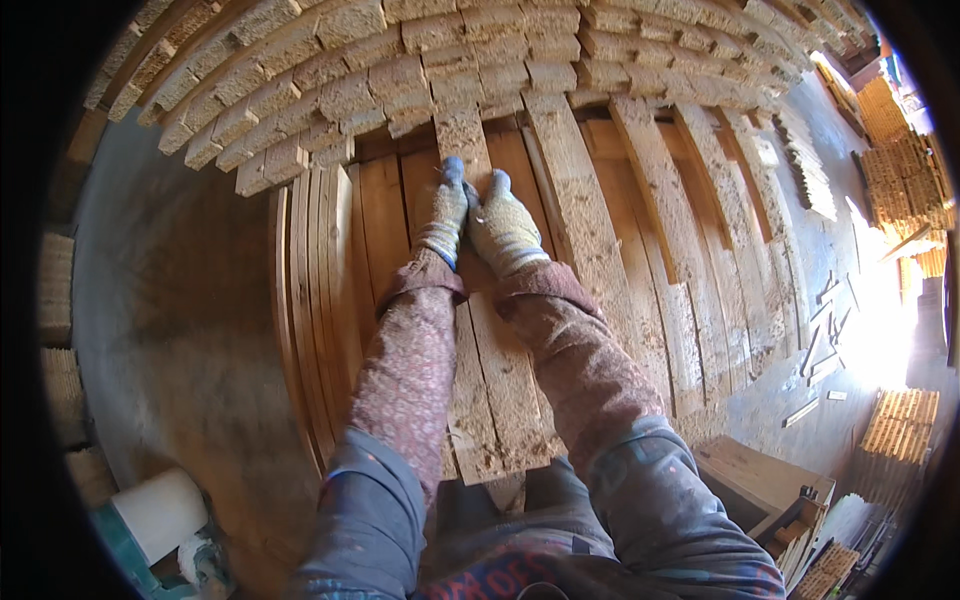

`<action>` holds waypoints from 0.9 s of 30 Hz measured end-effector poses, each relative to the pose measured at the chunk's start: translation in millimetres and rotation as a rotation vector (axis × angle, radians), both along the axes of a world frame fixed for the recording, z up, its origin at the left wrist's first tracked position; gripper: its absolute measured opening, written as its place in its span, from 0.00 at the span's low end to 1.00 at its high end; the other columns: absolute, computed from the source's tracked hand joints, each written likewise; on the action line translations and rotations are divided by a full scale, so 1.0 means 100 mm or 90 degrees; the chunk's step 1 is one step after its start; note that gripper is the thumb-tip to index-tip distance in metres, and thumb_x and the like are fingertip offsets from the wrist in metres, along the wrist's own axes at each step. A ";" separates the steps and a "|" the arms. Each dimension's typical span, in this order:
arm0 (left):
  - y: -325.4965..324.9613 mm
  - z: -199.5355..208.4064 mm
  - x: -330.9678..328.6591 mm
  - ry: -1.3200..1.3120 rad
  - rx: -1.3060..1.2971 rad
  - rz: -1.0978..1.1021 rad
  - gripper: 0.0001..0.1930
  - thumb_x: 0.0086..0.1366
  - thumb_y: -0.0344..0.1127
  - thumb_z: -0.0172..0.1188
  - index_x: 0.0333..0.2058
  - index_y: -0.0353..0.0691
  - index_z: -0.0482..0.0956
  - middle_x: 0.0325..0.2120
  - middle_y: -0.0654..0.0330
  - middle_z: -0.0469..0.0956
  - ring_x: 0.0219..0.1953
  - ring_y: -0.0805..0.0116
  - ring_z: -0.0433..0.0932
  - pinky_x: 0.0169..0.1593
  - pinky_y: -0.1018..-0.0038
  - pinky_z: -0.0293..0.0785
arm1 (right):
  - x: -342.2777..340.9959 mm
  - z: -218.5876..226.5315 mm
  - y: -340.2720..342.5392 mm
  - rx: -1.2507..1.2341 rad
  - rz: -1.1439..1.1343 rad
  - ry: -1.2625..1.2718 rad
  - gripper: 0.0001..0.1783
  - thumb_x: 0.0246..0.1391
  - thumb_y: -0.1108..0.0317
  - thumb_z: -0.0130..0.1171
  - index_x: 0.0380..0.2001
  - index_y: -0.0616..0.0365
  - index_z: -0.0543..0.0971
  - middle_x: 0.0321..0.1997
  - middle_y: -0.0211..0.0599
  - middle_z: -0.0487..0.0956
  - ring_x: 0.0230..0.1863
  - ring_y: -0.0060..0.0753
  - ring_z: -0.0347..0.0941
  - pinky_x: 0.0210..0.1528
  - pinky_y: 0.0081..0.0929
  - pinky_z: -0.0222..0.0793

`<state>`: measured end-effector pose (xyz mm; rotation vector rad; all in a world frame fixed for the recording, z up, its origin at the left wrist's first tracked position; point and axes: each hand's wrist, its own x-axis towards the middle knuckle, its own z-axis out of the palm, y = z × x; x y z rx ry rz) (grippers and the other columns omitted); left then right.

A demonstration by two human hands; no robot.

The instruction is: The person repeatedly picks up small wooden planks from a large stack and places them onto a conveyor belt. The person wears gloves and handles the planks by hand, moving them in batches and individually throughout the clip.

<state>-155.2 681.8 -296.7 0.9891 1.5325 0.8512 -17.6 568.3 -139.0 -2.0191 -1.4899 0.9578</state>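
Note:
My left hand (pixel 442 222) and my right hand (pixel 505 228) wear pale knit gloves with blue tips and lie side by side, nearly touching. Both are closed on a rough, sawdust-covered wooden plank (pixel 460 130), which runs from the tall stack toward my body. The other fingers are mostly hidden beneath the hands and against the wood. More planks (pixel 495 400) lie lengthwise below my forearms. Another rough plank (pixel 580 195) slants along the right of my right hand. Smoother brown boards (pixel 382 205) show beneath and to the left.
A tall stack of planks (pixel 450 40) with ends facing me fills the far side. Narrow boards (pixel 320 260) stand on edge at left. Wood scraps (pixel 828 320) lie on the floor (pixel 150 330) at right. A wooden box (pixel 765 475) is near right, a white and green container (pixel 160 515) near left.

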 end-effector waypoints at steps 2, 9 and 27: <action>-0.38 0.29 0.49 0.002 0.038 -0.019 0.37 0.67 0.74 0.46 0.18 0.44 0.74 0.15 0.63 0.70 0.19 0.66 0.69 0.27 0.65 0.62 | 0.28 -0.14 -0.18 0.012 -0.050 0.004 0.31 0.67 0.48 0.50 0.62 0.60 0.61 0.43 0.66 0.82 0.47 0.68 0.80 0.49 0.58 0.75; -2.33 1.04 0.63 0.024 0.114 0.016 0.29 0.74 0.59 0.51 0.37 0.32 0.79 0.30 0.48 0.81 0.34 0.58 0.79 0.39 0.61 0.74 | 0.26 -0.04 -1.67 0.026 -0.039 0.007 0.37 0.68 0.47 0.51 0.68 0.64 0.57 0.41 0.69 0.81 0.40 0.71 0.80 0.40 0.59 0.76; -1.97 1.24 0.51 0.014 0.068 -0.013 0.29 0.75 0.61 0.48 0.45 0.35 0.76 0.28 0.39 0.82 0.38 0.34 0.82 0.39 0.49 0.76 | 0.29 -0.64 -0.56 0.048 -0.166 0.146 0.25 0.68 0.51 0.48 0.46 0.65 0.77 0.44 0.67 0.81 0.50 0.71 0.77 0.52 0.55 0.72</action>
